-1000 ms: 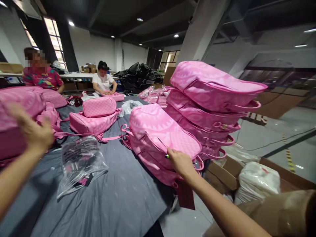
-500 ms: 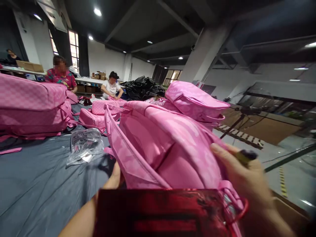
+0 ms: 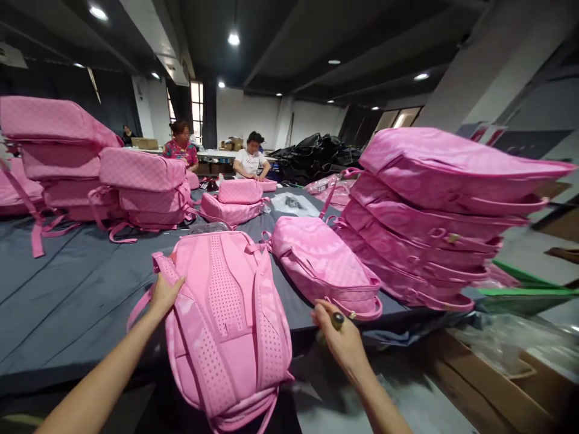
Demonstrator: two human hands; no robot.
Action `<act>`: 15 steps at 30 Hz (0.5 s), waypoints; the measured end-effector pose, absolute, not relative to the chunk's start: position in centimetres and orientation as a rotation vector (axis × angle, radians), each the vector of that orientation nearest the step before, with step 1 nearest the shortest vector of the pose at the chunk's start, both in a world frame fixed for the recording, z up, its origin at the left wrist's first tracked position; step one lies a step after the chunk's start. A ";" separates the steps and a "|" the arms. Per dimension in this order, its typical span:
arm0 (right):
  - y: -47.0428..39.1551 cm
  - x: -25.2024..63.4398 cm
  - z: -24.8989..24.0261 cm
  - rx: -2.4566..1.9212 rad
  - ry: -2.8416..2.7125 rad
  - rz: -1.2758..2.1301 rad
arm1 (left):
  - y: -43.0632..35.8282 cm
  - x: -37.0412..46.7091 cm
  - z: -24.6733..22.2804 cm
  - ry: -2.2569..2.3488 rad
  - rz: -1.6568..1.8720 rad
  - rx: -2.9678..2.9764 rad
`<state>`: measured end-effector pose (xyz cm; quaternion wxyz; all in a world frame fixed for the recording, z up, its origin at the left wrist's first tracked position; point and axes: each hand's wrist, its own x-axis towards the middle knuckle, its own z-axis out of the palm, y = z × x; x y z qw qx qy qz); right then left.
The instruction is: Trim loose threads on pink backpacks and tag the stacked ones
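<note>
A pink backpack (image 3: 230,337) leans at the table's front edge, its perforated back panel and both shoulder straps facing me. My left hand (image 3: 165,295) is closed on its left strap near the top. To the right of the backpack, my right hand (image 3: 341,337) is closed around a small tool (image 3: 337,320) with a dark, rounded, olive-ringed end; the rest of it is hidden in the fist. Just beyond that hand a second pink backpack (image 3: 323,256) lies on the table with its handle loop toward me.
A tall stack of pink backpacks (image 3: 434,229) stands at right, and more stacked bags (image 3: 145,181) at left. Clear plastic (image 3: 294,204) lies on the dark-covered table (image 3: 81,289). Two co-workers sit across from me. Cardboard boxes (image 3: 474,380) are on the floor at right.
The backpack has swung from close before me, its opening and a dark red shiny piece showing, to back panel facing me. My right hand has come away from it. The view has shifted right.
</note>
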<state>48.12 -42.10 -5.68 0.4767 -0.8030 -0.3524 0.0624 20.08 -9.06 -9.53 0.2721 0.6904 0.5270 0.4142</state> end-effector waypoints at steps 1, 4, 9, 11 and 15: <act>-41.3 47.1 -4.2 -1.892 -0.938 0.215 | -9.2 20.2 -10.3 1.444 1.107 1.848; -35.9 41.8 -1.4 -1.600 -1.140 0.530 | -9.6 20.9 -11.5 1.479 1.086 1.838; -26.9 37.4 -5.4 -1.671 -1.842 -0.017 | -10.3 20.6 -11.8 1.521 1.112 1.848; -27.1 39.4 -7.7 -1.885 -1.880 -0.221 | -10.7 20.0 -12.0 1.549 1.135 1.844; -31.3 43.2 -11.0 -2.125 -1.650 -0.297 | -10.2 19.3 -12.3 1.586 1.194 1.876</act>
